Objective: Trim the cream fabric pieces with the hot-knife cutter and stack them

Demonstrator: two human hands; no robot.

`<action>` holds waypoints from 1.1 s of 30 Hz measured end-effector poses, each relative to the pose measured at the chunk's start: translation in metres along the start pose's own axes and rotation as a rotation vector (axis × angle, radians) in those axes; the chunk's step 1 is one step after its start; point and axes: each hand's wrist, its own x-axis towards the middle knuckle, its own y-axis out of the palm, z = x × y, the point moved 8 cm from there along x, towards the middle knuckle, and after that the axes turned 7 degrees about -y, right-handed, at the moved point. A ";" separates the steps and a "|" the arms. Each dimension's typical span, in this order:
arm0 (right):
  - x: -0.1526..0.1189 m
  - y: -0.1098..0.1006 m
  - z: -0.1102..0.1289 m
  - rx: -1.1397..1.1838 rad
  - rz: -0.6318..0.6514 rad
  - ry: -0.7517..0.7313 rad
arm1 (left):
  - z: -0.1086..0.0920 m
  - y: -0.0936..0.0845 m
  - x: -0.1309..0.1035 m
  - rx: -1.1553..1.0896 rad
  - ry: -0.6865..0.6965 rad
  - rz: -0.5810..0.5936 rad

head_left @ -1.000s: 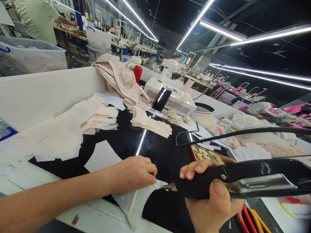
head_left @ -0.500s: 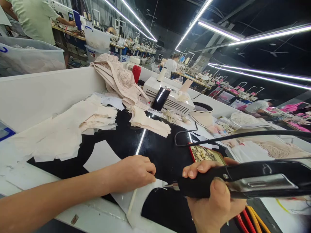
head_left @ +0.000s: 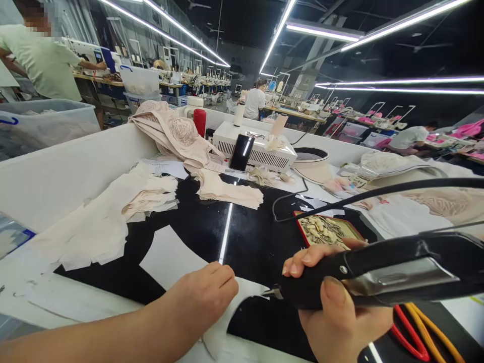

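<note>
My left hand (head_left: 204, 297) is closed, fingers bent down on a thin white fabric piece (head_left: 168, 254) with a curved edge. The fingertips are hidden from the camera. In my right hand (head_left: 340, 317) is a black corded hand tool (head_left: 401, 275) with a silver side plate, thumb on the near side and fingers over the far side. Its narrow metal tip (head_left: 274, 292) points left and meets the narrow right end of the white piece. Both hands are over a glossy black board (head_left: 260, 242).
Stacked cream fabric pieces (head_left: 98, 219) lie at left, a smaller stack (head_left: 227, 190) farther back. Behind are a phone (head_left: 242, 152), a white vented box (head_left: 257, 143) and lace bras (head_left: 170, 126). A seed tray (head_left: 325, 229), the tool's cable (head_left: 363, 194) and red-handled scissors (head_left: 410, 335) lie right.
The view has tilted and shifted slightly. My left hand has moved a little lower and left in the picture. The tool's tip stays at the white piece's right end.
</note>
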 end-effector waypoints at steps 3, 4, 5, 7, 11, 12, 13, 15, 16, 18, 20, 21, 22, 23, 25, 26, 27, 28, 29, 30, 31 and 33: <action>-0.003 -0.001 0.001 0.004 0.008 -0.005 | 0.002 0.002 -0.001 0.010 0.002 0.046; -0.004 -0.002 0.001 0.004 0.008 -0.003 | 0.003 0.003 0.000 0.021 0.005 0.063; -0.006 -0.002 0.000 0.006 0.011 -0.002 | 0.004 0.003 0.000 0.031 0.006 0.082; -0.008 -0.003 0.000 0.011 0.011 -0.001 | 0.006 0.004 0.002 0.037 0.003 0.117; -0.013 -0.001 0.004 0.026 0.011 0.002 | 0.008 0.003 0.003 0.004 -0.005 0.099; -0.014 0.000 0.005 0.031 0.013 0.007 | 0.008 0.002 0.003 -0.006 -0.005 0.071; -0.015 0.001 0.006 0.037 0.015 0.009 | 0.008 0.002 0.003 -0.013 -0.007 0.037; -0.016 0.003 0.008 0.048 0.013 0.013 | 0.006 0.001 0.002 -0.011 -0.004 -0.050; -0.017 0.004 0.009 0.053 0.013 0.015 | 0.005 0.001 0.002 0.004 0.001 -0.097; -0.017 0.005 0.010 0.063 0.013 0.010 | 0.000 -0.001 0.002 0.054 0.026 -0.185; -0.018 0.005 0.010 0.065 0.025 0.011 | -0.007 -0.004 0.001 0.099 0.055 -0.257; -0.019 0.005 0.010 0.064 0.035 0.017 | -0.010 -0.006 0.000 0.117 0.065 -0.289; -0.020 0.004 0.009 0.064 0.044 0.026 | -0.013 -0.008 -0.001 0.130 0.073 -0.320; -0.021 0.004 0.008 0.065 0.054 0.038 | -0.016 -0.010 -0.002 0.138 0.075 -0.346; -0.024 0.003 0.006 0.071 0.066 0.064 | -0.020 -0.013 -0.005 0.143 0.074 -0.375; -0.024 0.003 0.005 0.074 0.065 0.072 | -0.021 -0.014 -0.006 0.144 0.071 -0.379; -0.024 0.003 0.005 0.074 0.061 0.077 | -0.022 -0.014 -0.007 0.143 0.070 -0.380; -0.024 0.003 0.005 0.071 0.056 0.084 | -0.023 -0.013 -0.008 0.145 0.071 -0.380; -0.022 0.004 0.005 0.069 0.053 0.091 | -0.023 -0.012 -0.009 0.149 0.072 -0.381; -0.021 0.005 0.005 0.068 0.050 0.094 | -0.023 -0.012 -0.010 0.152 0.074 -0.386; -0.018 0.006 0.005 0.066 0.046 0.093 | -0.024 -0.011 -0.010 0.153 0.076 -0.390; -0.012 0.008 0.005 0.060 0.027 0.075 | -0.023 -0.008 -0.011 0.150 0.074 -0.395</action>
